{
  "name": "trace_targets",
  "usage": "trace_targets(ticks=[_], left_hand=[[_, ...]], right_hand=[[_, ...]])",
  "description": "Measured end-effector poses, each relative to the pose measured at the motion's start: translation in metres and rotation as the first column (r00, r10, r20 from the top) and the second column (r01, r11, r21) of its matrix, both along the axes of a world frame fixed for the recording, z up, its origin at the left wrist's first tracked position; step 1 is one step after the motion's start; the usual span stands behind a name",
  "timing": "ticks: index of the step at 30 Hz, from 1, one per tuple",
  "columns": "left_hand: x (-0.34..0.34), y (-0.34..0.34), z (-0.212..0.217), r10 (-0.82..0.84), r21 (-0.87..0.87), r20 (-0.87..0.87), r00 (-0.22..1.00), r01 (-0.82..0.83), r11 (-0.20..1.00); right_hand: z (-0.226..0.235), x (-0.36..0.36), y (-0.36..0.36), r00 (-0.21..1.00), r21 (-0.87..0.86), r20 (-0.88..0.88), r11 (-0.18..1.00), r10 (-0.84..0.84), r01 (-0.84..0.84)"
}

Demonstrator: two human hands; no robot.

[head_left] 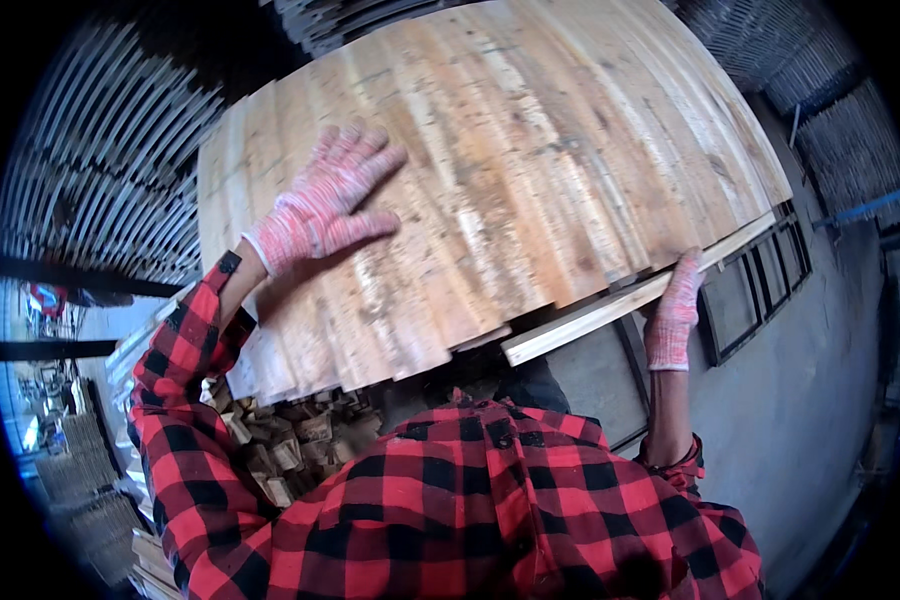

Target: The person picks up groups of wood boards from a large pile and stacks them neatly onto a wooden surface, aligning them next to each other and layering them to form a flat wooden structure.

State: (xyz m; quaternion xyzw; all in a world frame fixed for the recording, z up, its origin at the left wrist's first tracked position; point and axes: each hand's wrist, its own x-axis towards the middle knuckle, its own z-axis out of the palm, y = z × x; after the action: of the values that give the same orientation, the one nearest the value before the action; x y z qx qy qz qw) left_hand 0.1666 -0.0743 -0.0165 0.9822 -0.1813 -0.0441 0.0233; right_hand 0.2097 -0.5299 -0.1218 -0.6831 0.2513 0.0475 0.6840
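Note:
A broad layer of rough wooden boards (530, 150) lies side by side in front of me, their near ends uneven. My left hand (330, 200), in a red and white knit glove, is spread over the boards at the left with its fingers apart. At the near right edge my right hand (676, 310), gloved alike, is closed on a pale wooden strip (590, 318). This strip runs along the ends of the boards, sticking out toward me at its left end. The fingers under the strip are partly hidden.
A black metal frame (760, 290) stands beside the boards at the right, over a grey floor (790, 400). Below the near edge lies a heap of wood offcuts (290, 440). Stacked slats (110, 170) rise at the left, with more stacks (855, 140) at the far right.

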Motion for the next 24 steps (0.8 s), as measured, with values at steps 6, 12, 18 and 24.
trace_targets(ticks=[6,12,18,24], left_hand=[[-0.093,0.16,-0.021,0.518,-0.046,0.353,0.779,-0.538,0.841],[-0.156,0.21,-0.038,0.582,-0.656,-0.336,0.741,-0.627,0.42],[-0.156,0.188,-0.05,0.162,-0.582,-0.799,0.579,-0.676,-0.453],[-0.152,0.19,-0.054,0.252,-0.657,-0.752,0.609,-0.659,-0.366]], right_hand=[[0.044,-0.087,0.069,0.995,0.064,0.102,0.998,-0.012,0.006],[0.068,-0.173,0.132,0.96,0.109,0.107,0.956,0.26,-0.271],[0.05,-0.18,0.178,0.98,0.216,0.115,0.959,0.162,-0.184],[0.019,-0.198,0.182,0.967,0.147,0.148,0.962,0.207,-0.229]])
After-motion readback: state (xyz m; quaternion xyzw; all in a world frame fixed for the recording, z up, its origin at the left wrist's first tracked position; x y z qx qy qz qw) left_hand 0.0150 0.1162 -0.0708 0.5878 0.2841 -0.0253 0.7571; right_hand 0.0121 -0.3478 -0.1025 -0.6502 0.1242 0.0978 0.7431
